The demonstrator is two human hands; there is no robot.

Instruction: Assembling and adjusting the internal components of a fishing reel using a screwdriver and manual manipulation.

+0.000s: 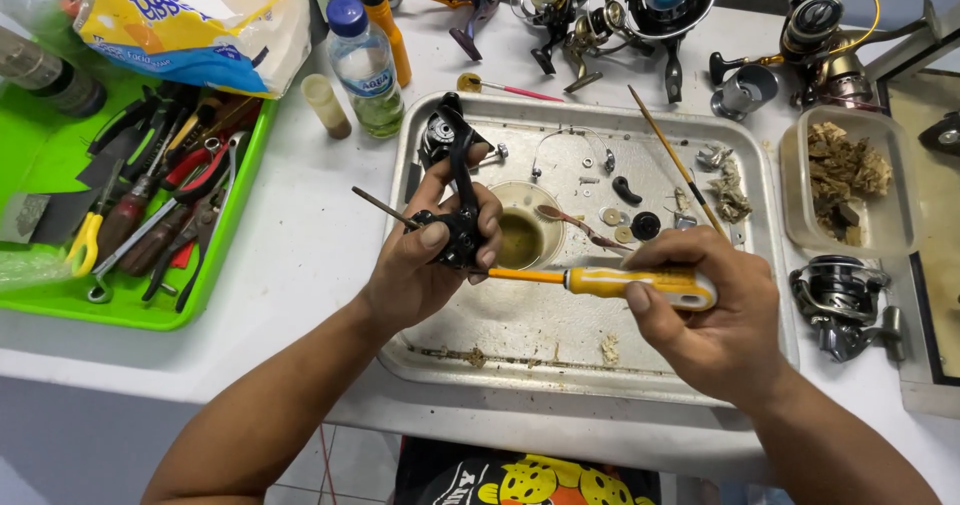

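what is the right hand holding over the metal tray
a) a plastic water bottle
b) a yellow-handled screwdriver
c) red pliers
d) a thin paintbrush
b: the right hand grips a yellow-handled screwdriver, its tip pointed at the black reel body held in the left hand above the metal tray.

tray's near half (540,330) bare, parts (625,215) beyond

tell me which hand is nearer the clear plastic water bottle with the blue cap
Left. The left hand sits just below and right of the bottle; the right hand is far across the metal tray.
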